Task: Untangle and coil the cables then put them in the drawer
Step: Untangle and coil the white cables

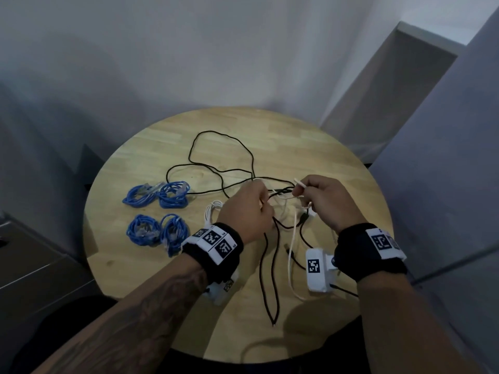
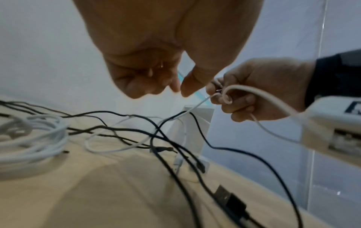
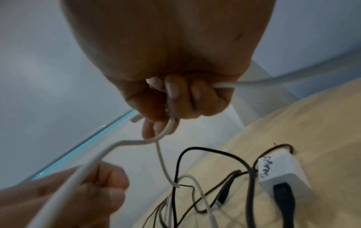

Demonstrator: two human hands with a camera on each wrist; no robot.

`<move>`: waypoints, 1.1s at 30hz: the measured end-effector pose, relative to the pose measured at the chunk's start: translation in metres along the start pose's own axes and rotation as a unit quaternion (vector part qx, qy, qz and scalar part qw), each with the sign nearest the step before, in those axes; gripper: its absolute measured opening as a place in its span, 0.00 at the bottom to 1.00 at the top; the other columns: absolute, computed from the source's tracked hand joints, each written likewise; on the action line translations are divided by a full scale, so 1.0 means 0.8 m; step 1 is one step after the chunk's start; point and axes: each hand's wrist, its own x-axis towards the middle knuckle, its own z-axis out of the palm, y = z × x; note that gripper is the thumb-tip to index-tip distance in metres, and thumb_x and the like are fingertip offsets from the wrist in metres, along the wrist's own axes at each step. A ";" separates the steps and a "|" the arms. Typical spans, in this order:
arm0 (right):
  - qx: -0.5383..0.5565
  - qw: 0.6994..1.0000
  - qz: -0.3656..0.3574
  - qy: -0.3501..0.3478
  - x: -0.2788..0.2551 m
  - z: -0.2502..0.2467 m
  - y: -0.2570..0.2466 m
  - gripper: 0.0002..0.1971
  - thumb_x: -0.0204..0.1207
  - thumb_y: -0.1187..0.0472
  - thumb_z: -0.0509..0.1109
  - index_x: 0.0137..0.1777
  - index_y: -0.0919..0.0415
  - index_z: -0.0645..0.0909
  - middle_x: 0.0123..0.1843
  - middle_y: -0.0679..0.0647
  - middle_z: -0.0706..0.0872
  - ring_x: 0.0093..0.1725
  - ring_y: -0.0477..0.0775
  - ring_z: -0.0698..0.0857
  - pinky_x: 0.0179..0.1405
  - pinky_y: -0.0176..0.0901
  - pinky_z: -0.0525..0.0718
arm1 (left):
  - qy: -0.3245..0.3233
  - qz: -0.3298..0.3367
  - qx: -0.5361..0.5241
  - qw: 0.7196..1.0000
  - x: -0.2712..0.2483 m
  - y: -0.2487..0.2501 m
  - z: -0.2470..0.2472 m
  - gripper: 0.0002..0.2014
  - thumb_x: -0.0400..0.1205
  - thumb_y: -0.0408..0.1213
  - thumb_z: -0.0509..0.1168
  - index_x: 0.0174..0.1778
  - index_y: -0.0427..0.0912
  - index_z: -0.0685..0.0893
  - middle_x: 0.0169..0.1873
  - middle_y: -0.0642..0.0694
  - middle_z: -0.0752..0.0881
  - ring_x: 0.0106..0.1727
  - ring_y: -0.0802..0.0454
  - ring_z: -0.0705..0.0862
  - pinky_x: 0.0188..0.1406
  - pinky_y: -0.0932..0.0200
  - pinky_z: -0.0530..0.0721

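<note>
Both hands up over the round wooden table, working the white cable out of the knot. Right hand has fingers curled tight round it, plug tip poking out past thumb and forefinger (head view shows the end clearly); a second run of the same white line passes through the fist and hangs toward the table edge. Left hand pinches the white strand a little further along, thumb and fingers closed on it, so the stretch between the hands is taut enough to trace through the tangle. Black cables lie slack in wide loops behind the hands and trail toward the near edge, crossing the white one under the hands, still snarled. White charger block sits on the table with a black lead plugged in. Four blue cable coils parked on the left, one white coil beside the left wrist. Drawer not identifiable in view
</note>
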 end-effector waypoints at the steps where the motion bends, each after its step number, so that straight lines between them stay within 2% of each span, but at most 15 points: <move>1: 0.013 1.000 -0.019 0.006 -0.002 0.000 -0.003 0.14 0.76 0.71 0.60 0.37 0.63 0.86 0.34 0.59 0.81 0.32 0.50 0.75 0.25 0.31 0.74 | 0.017 0.013 -0.043 0.999 0.001 0.002 -0.002 0.11 0.80 0.38 0.62 0.58 0.49 0.75 0.57 0.50 0.76 0.34 0.46 0.81 0.35 0.51 0.80; 3: 0.040 0.998 -0.051 0.010 -0.006 0.000 -0.011 0.14 0.75 0.73 0.59 0.36 0.66 0.86 0.31 0.59 0.81 0.29 0.47 0.75 0.27 0.28 0.73 | -0.002 0.013 -0.090 0.996 0.006 -0.002 -0.003 0.25 0.83 0.34 0.60 0.77 0.50 0.67 0.74 0.49 0.68 0.40 0.43 0.83 0.44 0.50 0.83; 5: 0.075 0.994 -0.079 0.003 -0.009 0.001 -0.018 0.14 0.74 0.75 0.59 0.34 0.70 0.85 0.28 0.55 0.80 0.28 0.47 0.75 0.29 0.30 0.73 | -0.063 -0.001 -0.110 0.992 0.012 -0.009 -0.003 0.29 0.86 0.30 0.55 0.84 0.53 0.60 0.80 0.50 0.67 0.56 0.40 0.82 0.56 0.54 0.80; 8: 0.133 0.985 -0.108 0.002 -0.014 0.003 -0.023 0.13 0.73 0.77 0.58 0.35 0.73 0.84 0.26 0.55 0.80 0.27 0.46 0.75 0.29 0.30 0.72 | -0.111 0.005 -0.072 0.991 0.017 -0.019 0.002 0.25 0.86 0.30 0.55 0.80 0.50 0.69 0.72 0.49 0.76 0.62 0.43 0.81 0.53 0.66 0.72; 11: 0.161 0.979 -0.127 0.019 -0.017 -0.001 -0.026 0.13 0.73 0.79 0.58 0.36 0.77 0.84 0.24 0.51 0.81 0.27 0.43 0.75 0.28 0.27 0.73 | -0.090 0.017 -0.072 0.993 0.017 -0.020 0.007 0.17 0.84 0.35 0.63 0.70 0.48 0.80 0.60 0.47 0.80 0.55 0.48 0.82 0.55 0.61 0.76; 13: 0.131 0.981 -0.142 0.026 -0.015 -0.005 -0.023 0.13 0.74 0.78 0.60 0.36 0.74 0.85 0.26 0.54 0.82 0.29 0.46 0.78 0.31 0.30 0.75 | -0.053 -0.003 -0.095 0.994 0.021 -0.023 0.009 0.12 0.83 0.36 0.66 0.61 0.48 0.84 0.53 0.49 0.83 0.48 0.51 0.82 0.51 0.59 0.79; 17: -0.011 0.987 -0.139 0.078 -0.001 -0.019 0.001 0.10 0.71 0.61 0.66 0.31 0.57 0.86 0.29 0.61 0.82 0.32 0.60 0.79 0.31 0.50 0.76 | -0.011 -0.064 -0.198 0.978 0.028 -0.033 -0.002 0.10 0.82 0.31 0.67 0.56 0.48 0.85 0.49 0.51 0.84 0.37 0.55 0.87 0.36 0.58 0.85; 19: -0.079 0.984 -0.119 0.104 0.003 -0.025 0.011 0.10 0.70 0.54 0.68 0.32 0.56 0.85 0.29 0.58 0.81 0.32 0.61 0.78 0.33 0.54 0.78 | 0.008 -0.081 -0.260 0.962 0.030 -0.032 -0.013 0.10 0.83 0.27 0.64 0.55 0.45 0.85 0.45 0.49 0.83 0.32 0.56 0.86 0.34 0.54 0.89; 21: -0.094 0.989 -0.085 0.081 0.003 -0.026 0.011 0.18 0.73 0.44 0.69 0.34 0.58 0.85 0.29 0.55 0.84 0.33 0.59 0.81 0.37 0.51 0.80 | 0.035 -0.087 -0.297 0.950 0.032 -0.030 -0.023 0.10 0.84 0.27 0.63 0.55 0.44 0.85 0.43 0.49 0.83 0.32 0.54 0.87 0.35 0.50 0.90; 23: -0.133 0.991 -0.023 0.008 -0.003 -0.021 0.005 0.33 0.74 0.28 0.64 0.35 0.60 0.87 0.31 0.53 0.88 0.36 0.55 0.87 0.44 0.49 0.82 | 0.054 -0.084 -0.317 0.943 0.033 -0.027 -0.029 0.11 0.84 0.26 0.64 0.57 0.44 0.85 0.42 0.49 0.83 0.31 0.53 0.85 0.35 0.51 0.90; 25: -0.203 0.978 0.035 -0.041 -0.006 -0.013 0.001 0.42 0.74 0.22 0.57 0.38 0.63 0.89 0.29 0.51 0.87 0.38 0.53 0.87 0.45 0.47 0.81 | 0.061 -0.078 -0.336 0.937 0.032 -0.023 -0.034 0.09 0.83 0.27 0.65 0.54 0.42 0.86 0.37 0.49 0.83 0.29 0.54 0.83 0.35 0.52 0.90; 27: -0.269 0.963 0.029 -0.002 -0.003 -0.006 0.003 0.40 0.78 0.25 0.55 0.35 0.63 0.86 0.32 0.53 0.85 0.40 0.60 0.86 0.45 0.51 0.79 | 0.060 -0.069 -0.351 0.932 0.030 -0.018 -0.039 0.06 0.82 0.27 0.67 0.46 0.40 0.87 0.32 0.49 0.84 0.29 0.56 0.84 0.35 0.52 0.90; 28: -0.282 0.958 0.000 0.044 0.000 -0.004 0.003 0.34 0.80 0.28 0.57 0.35 0.59 0.83 0.36 0.53 0.86 0.43 0.61 0.85 0.46 0.52 0.77 | 0.057 -0.064 -0.351 0.933 0.031 -0.017 -0.040 0.06 0.82 0.27 0.67 0.44 0.40 0.87 0.32 0.48 0.85 0.30 0.56 0.85 0.36 0.50 0.90; 30: -0.240 0.961 -0.063 0.122 0.003 0.002 0.000 0.20 0.81 0.36 0.65 0.46 0.53 0.84 0.51 0.49 0.87 0.53 0.54 0.84 0.54 0.49 0.79 | 0.057 -0.057 -0.320 0.944 0.034 -0.022 -0.041 0.08 0.82 0.29 0.67 0.41 0.46 0.86 0.35 0.49 0.85 0.33 0.54 0.85 0.39 0.46 0.89; 33: -0.175 0.977 -0.092 0.075 0.008 0.020 0.002 0.13 0.81 0.45 0.69 0.59 0.50 0.83 0.61 0.47 0.85 0.61 0.49 0.82 0.61 0.48 0.81 | 0.054 -0.066 -0.221 0.971 0.037 -0.038 -0.036 0.08 0.82 0.34 0.67 0.40 0.52 0.83 0.39 0.52 0.84 0.39 0.49 0.84 0.44 0.43 0.89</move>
